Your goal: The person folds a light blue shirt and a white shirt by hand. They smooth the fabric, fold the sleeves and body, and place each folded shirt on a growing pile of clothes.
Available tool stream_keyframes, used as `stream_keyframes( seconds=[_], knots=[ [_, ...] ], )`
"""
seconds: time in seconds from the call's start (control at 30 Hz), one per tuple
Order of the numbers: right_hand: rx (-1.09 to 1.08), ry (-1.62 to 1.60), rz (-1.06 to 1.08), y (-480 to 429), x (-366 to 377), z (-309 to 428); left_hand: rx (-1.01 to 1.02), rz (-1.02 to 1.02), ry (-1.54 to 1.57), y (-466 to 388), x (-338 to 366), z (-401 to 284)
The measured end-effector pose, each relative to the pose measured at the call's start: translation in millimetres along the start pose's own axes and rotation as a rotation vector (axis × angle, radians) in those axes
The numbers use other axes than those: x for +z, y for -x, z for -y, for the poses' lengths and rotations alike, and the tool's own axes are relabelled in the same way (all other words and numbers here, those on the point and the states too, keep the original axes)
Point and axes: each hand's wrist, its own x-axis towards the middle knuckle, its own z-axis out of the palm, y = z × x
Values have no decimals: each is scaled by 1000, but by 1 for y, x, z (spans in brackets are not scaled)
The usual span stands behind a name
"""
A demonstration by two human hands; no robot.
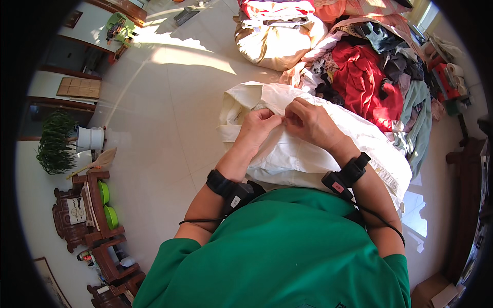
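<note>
A white collared garment (285, 154) lies spread across the person's lap, its collar towards the upper left. My left hand (259, 125) pinches the edge of the cloth just below the collar, thumb and forefinger together. Close beside it, my right hand (308, 121) grips the same edge with bent fingers, and the two hands nearly touch. What sits between the fingertips is too small to tell. Both wrists wear black straps with small boxes and cables.
Beyond the garment is a large heap of mixed clothes, with a red cloth (358, 81) on top. A cream fabric bundle (269, 42) stands behind it. Dark wooden furniture (96, 208) and a potted plant (57, 140) line the left wall; a cardboard box (431, 290) is at lower right.
</note>
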Motion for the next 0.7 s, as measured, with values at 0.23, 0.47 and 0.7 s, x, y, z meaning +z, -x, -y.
stream_keyframes(
  seconds=[0.23, 0.47, 0.7],
  knots=[
    [40, -91, -4, 2, 2, -1, 36, -35, 104, -8, 1, 16],
    [40, -79, -12, 1, 0, 0, -23, -16, 170, 1, 1, 2],
    [25, -39, -9, 1, 2, 2, -58, -17, 159, 2, 0, 1]
  ],
)
